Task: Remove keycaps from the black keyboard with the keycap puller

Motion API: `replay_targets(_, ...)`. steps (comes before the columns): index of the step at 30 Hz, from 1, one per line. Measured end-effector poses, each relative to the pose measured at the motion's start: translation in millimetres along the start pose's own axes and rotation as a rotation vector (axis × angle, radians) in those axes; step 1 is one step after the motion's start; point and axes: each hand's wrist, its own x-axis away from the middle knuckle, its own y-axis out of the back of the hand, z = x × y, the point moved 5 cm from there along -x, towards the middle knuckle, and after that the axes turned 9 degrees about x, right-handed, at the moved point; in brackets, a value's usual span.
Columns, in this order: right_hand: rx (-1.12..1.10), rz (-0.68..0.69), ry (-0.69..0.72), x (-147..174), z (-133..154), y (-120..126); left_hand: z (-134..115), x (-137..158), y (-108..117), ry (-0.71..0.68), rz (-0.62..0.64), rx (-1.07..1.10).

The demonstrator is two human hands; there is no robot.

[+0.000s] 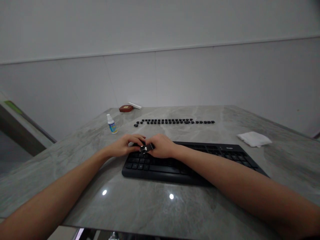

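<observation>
A black keyboard [160, 168] lies on the grey marble-patterned table. My right hand [161, 145] is closed over its upper left part and grips a small dark tool [150, 147] with a shiny metal end pointing left; its exact kind is unclear. My left hand [125, 145] reaches in at the upper left corner, thumb and fingers bent toward one another beside the metal end. Whatever sits between those fingertips is too small to make out. Behind the keyboard, loose black keycaps [169, 122] are laid out in rows. My right hand and forearm hide much of the keyboard's middle.
A small white-capped bottle [112, 124] with a blue label stands at left. Toward the back are a reddish-brown case [126, 108] and a flat white object [135, 105]. A folded white cloth or tissue [254, 138] lies at right. A wall rises behind the table.
</observation>
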Motion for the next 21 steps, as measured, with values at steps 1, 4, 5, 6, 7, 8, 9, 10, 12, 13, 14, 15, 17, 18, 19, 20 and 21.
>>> replay_targets(1, 0.001, 0.0, 0.011, -0.3, -0.1, -0.3, 0.4, -0.5, -0.6, 0.012, -0.001, 0.031)
replay_targets(4, 0.031, 0.0, 0.035, -0.8, -0.4, -1.5, 0.5, -1.1, 0.0, 0.044, -0.007, 0.081)
replay_targets(5, 0.046, 0.002, 0.041, -0.8, -0.3, -1.8, 0.5, -1.3, 0.2, 0.052, -0.007, 0.085)
replay_targets(6, 0.061, 0.006, 0.045, -0.8, -0.2, -2.0, 0.4, -1.4, 0.4, 0.057, -0.009, 0.086)
replay_targets(7, 0.074, 0.011, 0.051, -0.8, 0.2, -2.0, 0.3, -1.5, 0.2, 0.06, -0.009, 0.086)
replay_targets(8, 0.085, 0.016, 0.058, -0.7, 0.7, -1.8, 0.2, -1.7, -0.1, 0.062, -0.008, 0.087)
replay_targets(9, 0.093, 0.021, 0.065, -0.7, 1.3, -1.4, 0.1, -1.9, -0.4, 0.063, -0.01, 0.089)
replay_targets(10, 0.099, 0.025, 0.069, -0.6, 1.8, -0.9, 0.0, -2.0, -0.7, 0.065, -0.013, 0.09)
replay_targets(12, 0.098, 0.032, 0.072, -0.4, 2.2, -0.2, -0.2, -2.3, -1.2, 0.071, -0.022, 0.09)
replay_targets(13, 0.089, 0.034, 0.067, -0.4, 1.9, 0.0, -0.4, -2.5, -1.2, 0.077, -0.027, 0.089)
replay_targets(14, 0.074, 0.037, 0.058, -0.3, 1.4, -0.1, -0.5, -2.7, -1.3, 0.084, -0.031, 0.089)
replay_targets(15, 0.05, 0.036, 0.05, -0.3, 0.7, -0.4, -0.5, -2.9, -1.4, 0.092, -0.032, 0.089)
replay_targets(17, -0.017, 0.018, 0.034, -0.6, -0.6, -0.9, -0.3, -3.4, -1.6, 0.107, -0.027, 0.09)
replay_targets(18, -0.053, 0.004, 0.029, -0.9, -1.1, -1.1, 0.0, -3.6, -1.8, 0.11, -0.02, 0.091)
replay_targets(19, -0.084, -0.01, 0.023, -1.4, -1.7, -1.4, 0.4, -3.7, -2.0, 0.109, -0.013, 0.091)
replay_targets(20, -0.105, -0.018, 0.011, -2.0, -2.4, -1.8, 0.9, -3.5, -1.9, 0.105, -0.009, 0.089)
replay_targets(21, -0.115, -0.018, -0.006, -2.7, -3.2, -2.4, 1.8, -3.1, -1.7, 0.101, -0.01, 0.084)
